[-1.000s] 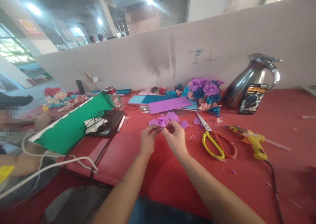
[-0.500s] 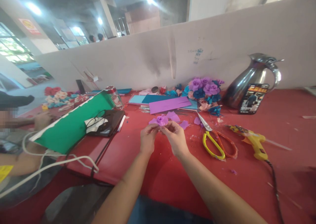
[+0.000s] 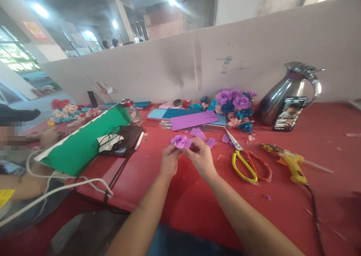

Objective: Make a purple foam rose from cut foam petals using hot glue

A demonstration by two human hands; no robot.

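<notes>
Between my two hands, above the red table (image 3: 194, 207), is a purple paper rose (image 3: 182, 141) with curled petals round a coiled centre. My left hand (image 3: 169, 160) is closed on its left underside. My right hand (image 3: 200, 157) pinches it from the right, thumb and fingers together. The fingertips under the bloom are partly hidden. Loose purple petals (image 3: 197, 133) lie just beyond my hands. A purple paper strip (image 3: 194, 120) rests on blue sheets (image 3: 158, 113) behind them.
To the right lie scissors (image 3: 244, 167) and a yellow glue gun (image 3: 293, 165) with its cord. A phone (image 3: 290, 113) leans on a steel jug (image 3: 278, 90). Finished paper flowers (image 3: 235, 101) stand behind. Left are a green board (image 3: 84, 143), a glass jar (image 3: 132, 112) and a co-worker's arm (image 3: 28, 184).
The rose has tilted and turned slightly left in my fingers, so more of its petals show. Both hands keep hold and have barely shifted. The picture on the phone has changed.
</notes>
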